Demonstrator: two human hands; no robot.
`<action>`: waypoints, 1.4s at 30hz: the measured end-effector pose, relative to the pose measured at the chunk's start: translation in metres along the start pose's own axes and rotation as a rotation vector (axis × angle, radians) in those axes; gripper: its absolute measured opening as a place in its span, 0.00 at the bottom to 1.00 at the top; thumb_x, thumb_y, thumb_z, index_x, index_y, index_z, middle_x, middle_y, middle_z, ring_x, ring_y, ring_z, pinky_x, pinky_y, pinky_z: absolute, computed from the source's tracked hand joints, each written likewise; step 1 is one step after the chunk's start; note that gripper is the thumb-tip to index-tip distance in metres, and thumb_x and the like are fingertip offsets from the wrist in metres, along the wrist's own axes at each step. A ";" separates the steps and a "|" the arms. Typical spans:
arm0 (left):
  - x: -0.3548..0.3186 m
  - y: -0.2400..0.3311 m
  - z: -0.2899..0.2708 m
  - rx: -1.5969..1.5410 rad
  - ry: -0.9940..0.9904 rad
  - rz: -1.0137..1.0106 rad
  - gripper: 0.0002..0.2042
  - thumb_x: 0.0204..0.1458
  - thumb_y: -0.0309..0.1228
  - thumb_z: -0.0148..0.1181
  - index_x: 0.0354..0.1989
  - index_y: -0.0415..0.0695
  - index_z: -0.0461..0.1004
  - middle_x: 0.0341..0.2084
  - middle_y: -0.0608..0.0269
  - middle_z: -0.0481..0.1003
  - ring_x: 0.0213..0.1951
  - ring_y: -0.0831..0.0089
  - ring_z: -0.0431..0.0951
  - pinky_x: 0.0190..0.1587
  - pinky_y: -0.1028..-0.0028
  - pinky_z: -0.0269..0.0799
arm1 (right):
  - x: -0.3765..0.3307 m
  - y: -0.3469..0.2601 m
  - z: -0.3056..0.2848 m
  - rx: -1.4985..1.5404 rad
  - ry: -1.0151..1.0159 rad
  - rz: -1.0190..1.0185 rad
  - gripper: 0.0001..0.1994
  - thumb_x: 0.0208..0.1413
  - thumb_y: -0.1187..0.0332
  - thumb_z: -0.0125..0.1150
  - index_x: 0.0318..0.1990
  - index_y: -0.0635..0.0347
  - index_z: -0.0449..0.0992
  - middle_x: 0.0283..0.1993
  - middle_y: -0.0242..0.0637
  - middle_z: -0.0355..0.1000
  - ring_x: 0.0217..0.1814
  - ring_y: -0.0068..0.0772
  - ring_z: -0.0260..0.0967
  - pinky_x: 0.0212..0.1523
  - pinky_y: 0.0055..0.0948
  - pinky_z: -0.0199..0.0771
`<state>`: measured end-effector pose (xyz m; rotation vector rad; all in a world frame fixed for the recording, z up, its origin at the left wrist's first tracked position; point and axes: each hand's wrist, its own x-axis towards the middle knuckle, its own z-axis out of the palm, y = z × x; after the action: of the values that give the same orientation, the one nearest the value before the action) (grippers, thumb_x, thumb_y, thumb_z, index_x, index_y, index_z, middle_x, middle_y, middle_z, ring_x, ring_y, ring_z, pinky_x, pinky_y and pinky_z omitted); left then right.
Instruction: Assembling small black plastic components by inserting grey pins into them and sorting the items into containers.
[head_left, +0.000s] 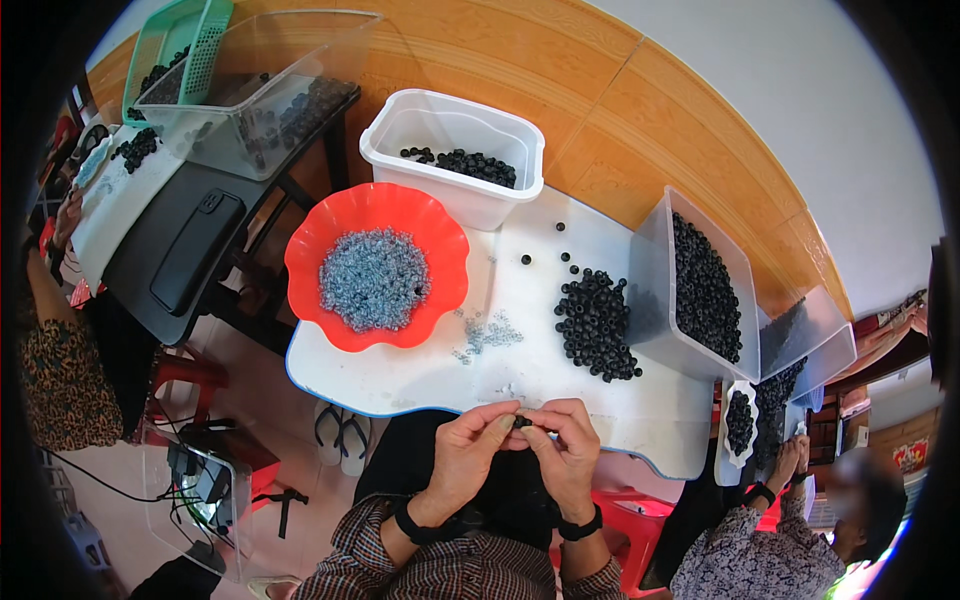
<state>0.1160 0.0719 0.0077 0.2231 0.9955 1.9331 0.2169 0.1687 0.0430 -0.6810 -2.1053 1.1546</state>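
At the table's near edge, my left hand (468,450) and my right hand (566,452) meet, fingertips pinched together. Between them is a small black round piece (521,422), partly covered by the thumbs and fingers. A loose heap of similar black pieces (592,325) lies on the white table (390,378), beyond my right hand. Ahead to the left stands a red scalloped bowl (447,290) holding many tiny clear bluish pieces (372,280). More small clear pieces (490,333) are scattered on the tabletop beside the bowl.
Behind the bowl stands a white tub (455,194) with black pieces. A clear bin (652,290) full of them is at the right. Further left are a dark table with a phone (208,205) and a green basket (213,50). People sit at both sides; a red stool (630,525) is near my right.
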 end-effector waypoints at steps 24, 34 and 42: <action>0.000 0.003 0.000 0.052 -0.054 -0.114 0.12 0.58 0.25 0.60 0.48 0.33 0.75 0.37 0.53 0.80 0.34 0.72 0.82 0.38 0.74 0.82 | -0.006 -0.005 -0.011 -0.113 -0.103 -0.048 0.08 0.50 0.81 0.66 0.38 0.67 0.75 0.40 0.39 0.69 0.34 0.31 0.72 0.34 0.26 0.75; 0.000 0.009 0.005 0.167 -0.057 -0.147 0.12 0.56 0.29 0.64 0.44 0.35 0.78 0.32 0.62 0.81 0.28 0.80 0.80 0.29 0.84 0.75 | -0.010 -0.011 -0.007 -0.168 -0.074 -0.064 0.09 0.49 0.82 0.65 0.38 0.68 0.75 0.40 0.40 0.68 0.33 0.33 0.73 0.34 0.27 0.76; 0.006 0.004 -0.003 0.143 -0.109 -0.148 0.11 0.59 0.28 0.59 0.46 0.33 0.77 0.32 0.57 0.80 0.29 0.75 0.81 0.34 0.76 0.81 | -0.020 0.002 -0.005 0.048 0.002 0.058 0.07 0.53 0.82 0.62 0.40 0.68 0.76 0.42 0.38 0.69 0.37 0.28 0.74 0.36 0.24 0.77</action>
<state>0.1082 0.0743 0.0077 0.3238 1.0494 1.7001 0.2341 0.1587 0.0380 -0.7243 -2.0620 1.2313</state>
